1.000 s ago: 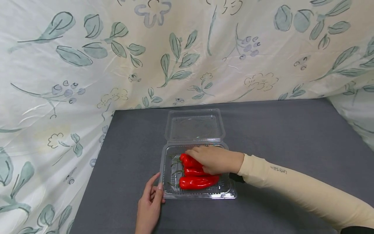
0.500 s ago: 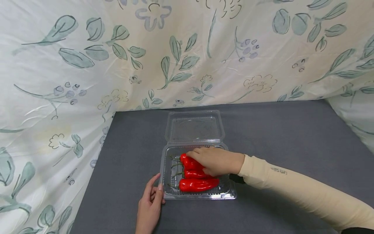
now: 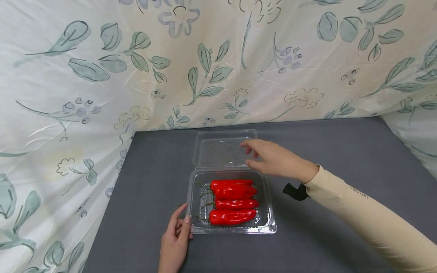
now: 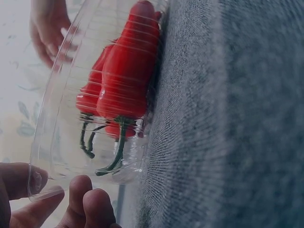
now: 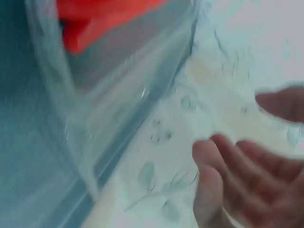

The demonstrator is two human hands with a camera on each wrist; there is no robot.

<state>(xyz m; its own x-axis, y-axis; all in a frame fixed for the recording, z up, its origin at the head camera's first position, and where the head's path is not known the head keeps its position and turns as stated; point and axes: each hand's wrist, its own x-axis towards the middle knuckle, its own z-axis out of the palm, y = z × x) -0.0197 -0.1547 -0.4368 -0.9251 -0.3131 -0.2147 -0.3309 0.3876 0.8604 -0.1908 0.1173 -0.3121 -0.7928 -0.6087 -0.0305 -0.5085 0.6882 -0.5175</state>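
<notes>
A clear plastic clamshell container [image 3: 266, 227] lies with its lid [image 3: 218, 149] folded back flat. Several red peppers [image 3: 232, 217] with thin green stems lie side by side across its base, stems to the left. My left hand [image 3: 175, 240] pinches the container's left rim near the front corner; in the left wrist view the thumb and a finger [image 4: 40, 209] sit on either side of that rim. My right hand [image 3: 278, 159] hangs above the lid's right side, holding nothing, its fingers loosely bent. Through the clear wall in the left wrist view, a red pepper [image 4: 128, 71] shows up close.
A dark grey cloth [image 3: 341, 163] covers the table under the container. Behind and to the left hangs a pale curtain [image 3: 211, 68] printed with leaves. A black strap end [image 3: 295, 192] hangs below my right wrist.
My right hand has let go of the peppers and risen back and to the right, over the lid. The peppers at the back are now uncovered. My left hand stays on the rim.
</notes>
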